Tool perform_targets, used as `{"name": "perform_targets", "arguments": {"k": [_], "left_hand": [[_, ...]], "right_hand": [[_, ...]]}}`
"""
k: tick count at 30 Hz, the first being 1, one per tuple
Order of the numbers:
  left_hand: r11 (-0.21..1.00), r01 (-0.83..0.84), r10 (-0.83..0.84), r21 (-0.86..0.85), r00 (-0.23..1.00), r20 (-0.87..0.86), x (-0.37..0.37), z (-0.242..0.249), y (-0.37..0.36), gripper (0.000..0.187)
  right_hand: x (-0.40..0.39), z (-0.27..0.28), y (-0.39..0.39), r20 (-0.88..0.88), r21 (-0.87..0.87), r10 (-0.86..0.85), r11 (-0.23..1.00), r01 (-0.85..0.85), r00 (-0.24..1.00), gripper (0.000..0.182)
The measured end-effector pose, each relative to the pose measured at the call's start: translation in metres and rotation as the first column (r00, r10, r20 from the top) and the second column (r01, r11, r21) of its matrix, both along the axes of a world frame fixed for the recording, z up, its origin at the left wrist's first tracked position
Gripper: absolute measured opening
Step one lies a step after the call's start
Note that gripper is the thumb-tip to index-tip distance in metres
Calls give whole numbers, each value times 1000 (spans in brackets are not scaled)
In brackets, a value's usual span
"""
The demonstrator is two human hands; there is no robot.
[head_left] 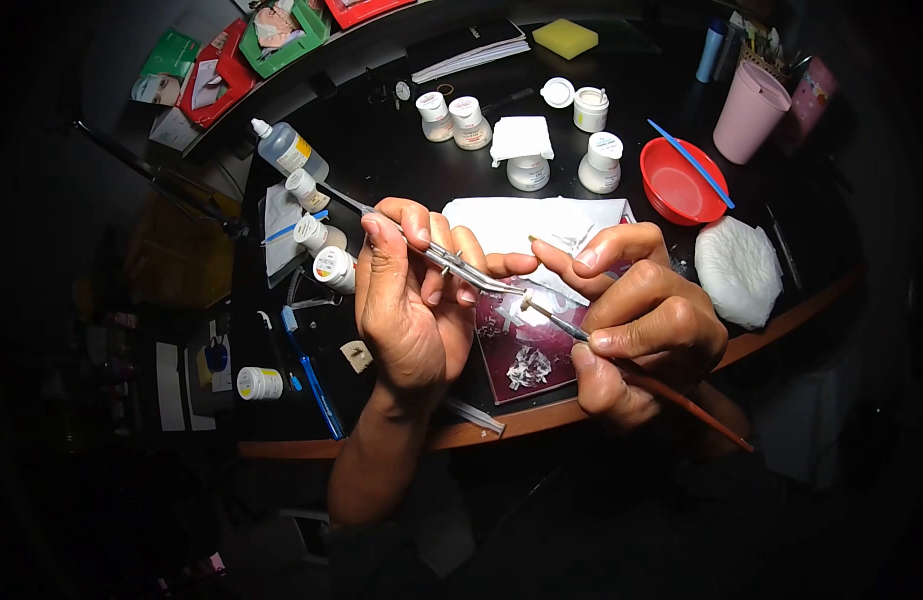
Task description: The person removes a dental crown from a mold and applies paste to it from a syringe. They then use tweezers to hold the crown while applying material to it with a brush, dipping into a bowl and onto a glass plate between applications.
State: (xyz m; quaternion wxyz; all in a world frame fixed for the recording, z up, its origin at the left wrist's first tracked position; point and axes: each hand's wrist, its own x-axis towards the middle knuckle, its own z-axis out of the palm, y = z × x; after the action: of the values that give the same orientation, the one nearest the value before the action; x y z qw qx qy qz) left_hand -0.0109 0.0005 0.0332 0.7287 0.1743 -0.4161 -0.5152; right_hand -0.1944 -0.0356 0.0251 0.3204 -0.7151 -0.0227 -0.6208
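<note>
My left hand (411, 310) is closed around metal tweezers (446, 257), which slant down to the right. At their tips sits a small whitish piece that looks like a dental crown (526, 299). In my right hand (651, 320), a fine brush with a reddish-brown handle (684, 402) is pinched between thumb and fingers. Its bristle tip is right at the crown. Below both hands lies a dark red slab (501, 365) with a crumpled whitish clump (529, 368) on it. White tissue (501, 222) covers the slab's far part.
Several powder jars (469, 123) stand behind my hands, others at left beside a dropper bottle (289, 150). To the right are a red bowl (671, 185) with a blue stick across it, a white pad (736, 270) and a pink cup (751, 110). A blue toothbrush (316, 385) lies near the table's wooden edge.
</note>
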Motion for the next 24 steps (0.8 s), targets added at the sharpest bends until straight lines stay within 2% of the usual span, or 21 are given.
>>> {"name": "perform_targets", "arguments": {"k": [4, 7, 13, 16, 24], "left_hand": [[1000, -10, 10, 8, 1000, 0, -1, 1, 0, 40], [1000, -16, 16, 17, 1000, 0, -2, 2, 1, 40], [999, -4, 4, 36, 1000, -16, -2, 1, 1, 40], [998, 7, -4, 55, 999, -39, -2, 1, 1, 40], [988, 33, -18, 151, 995, -101, -5, 4, 1, 41]], "right_hand": [[2, 4, 2, 2, 9, 12, 1000, -12, 1000, 27], [4, 6, 6, 92, 64, -21, 998, 16, 996, 22], [0, 5, 2, 3, 23, 46, 999, -46, 999, 26], [1, 6, 3, 16, 43, 52, 998, -52, 999, 26], [-1, 6, 9, -50, 57, -24, 998, 27, 998, 25]]}}
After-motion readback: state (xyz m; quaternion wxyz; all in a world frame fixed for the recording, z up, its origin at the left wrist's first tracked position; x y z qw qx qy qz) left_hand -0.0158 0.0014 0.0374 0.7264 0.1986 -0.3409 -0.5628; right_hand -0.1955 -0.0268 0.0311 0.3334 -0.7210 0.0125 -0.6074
